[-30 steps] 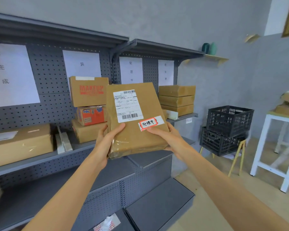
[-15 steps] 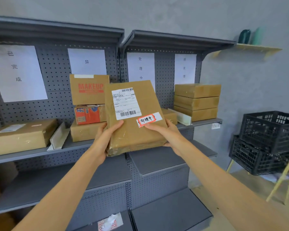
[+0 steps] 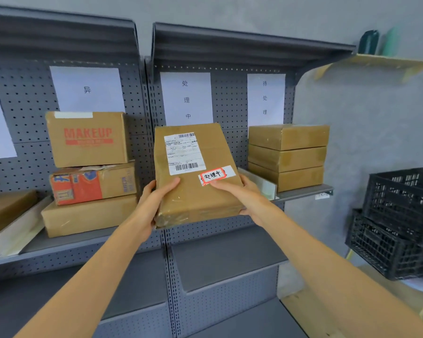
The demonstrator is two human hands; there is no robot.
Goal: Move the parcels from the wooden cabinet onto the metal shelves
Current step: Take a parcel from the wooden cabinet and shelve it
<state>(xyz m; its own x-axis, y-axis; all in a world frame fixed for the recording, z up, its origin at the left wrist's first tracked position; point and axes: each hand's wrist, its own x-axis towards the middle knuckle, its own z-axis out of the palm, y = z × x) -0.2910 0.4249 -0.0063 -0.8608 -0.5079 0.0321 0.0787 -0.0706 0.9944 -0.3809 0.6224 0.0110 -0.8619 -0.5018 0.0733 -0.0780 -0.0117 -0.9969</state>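
Big grey metal shelves w/ pegboard backs fill most of the view, paper sheets stuck on the boards. Straight behind the grip there's a sheet reading 处理中. Off to the left of the grip: a 3-box stack, MAKEUP box on top, an orange-printed box in the middle, plain brown one at the bottom. To the right of the grip: three flat brown boxes stacked on the shelf, and further right & lower, black plastic crates.

Both arms reach fwd and up from the bottom corners, nearly straight, meeting in the middle. Between them is the parcel, brown, tape-wrapped, tilted back so its top face shows. It's at shelf-board height in front of the 处理中 sheet; can't tell if its far edge is touching the board.

Left hand grips the parcel's near-left corner, thumb laid on top, fingers under. Right hand grasps the near-right edge, thumb on top right by the red-bordered sticker, fingers tucked below. White shipping label w/ barcodes sits above the thumbs.
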